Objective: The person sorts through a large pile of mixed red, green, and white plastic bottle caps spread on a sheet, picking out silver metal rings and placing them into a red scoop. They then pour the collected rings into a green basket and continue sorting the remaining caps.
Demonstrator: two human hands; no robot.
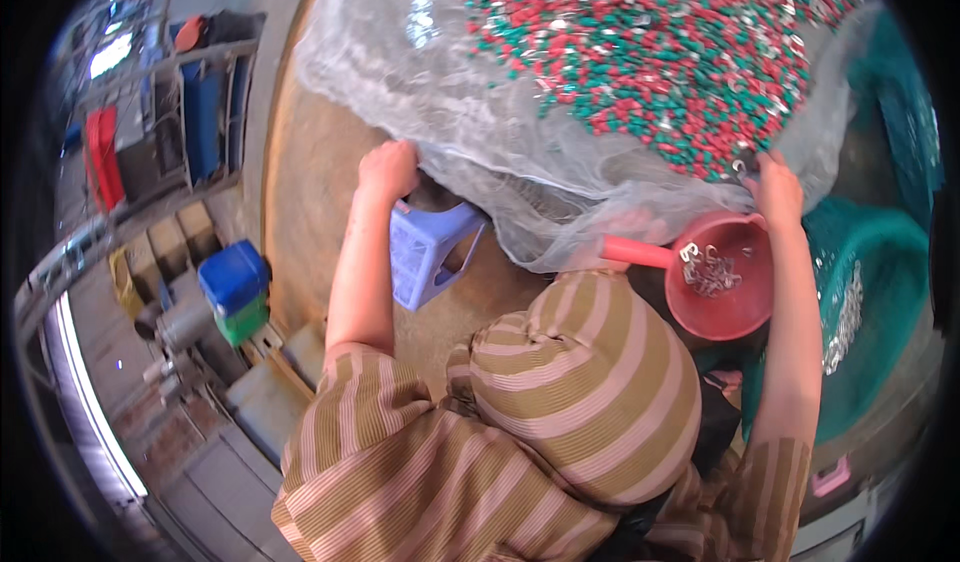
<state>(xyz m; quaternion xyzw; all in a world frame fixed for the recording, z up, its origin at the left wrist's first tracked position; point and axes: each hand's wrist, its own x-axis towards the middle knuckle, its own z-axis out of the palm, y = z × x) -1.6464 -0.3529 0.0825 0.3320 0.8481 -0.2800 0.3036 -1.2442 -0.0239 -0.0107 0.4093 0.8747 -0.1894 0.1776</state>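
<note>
A sheet of pale translucent netting [480, 157] spreads ahead of me under a large heap of small red and green pieces [640, 52], mixed with shiny metal bits. My left hand [388, 172] is closed on the netting's near left edge, above a blue-violet plastic stool [425, 247]. At the near right edge, my right hand [780, 194] is closed and seems to pinch the netting; its fingertips are partly hidden. Just below that hand, a red plastic scoop [690, 302] with a handle pointing left holds several small metal pieces [712, 270].
Teal netting [885, 332] lies to the right with a pile of silvery pieces [845, 317]. A pink object [830, 477] is on the floor at lower right. Blue and green containers [235, 277] and machinery stand at left, beyond a ledge.
</note>
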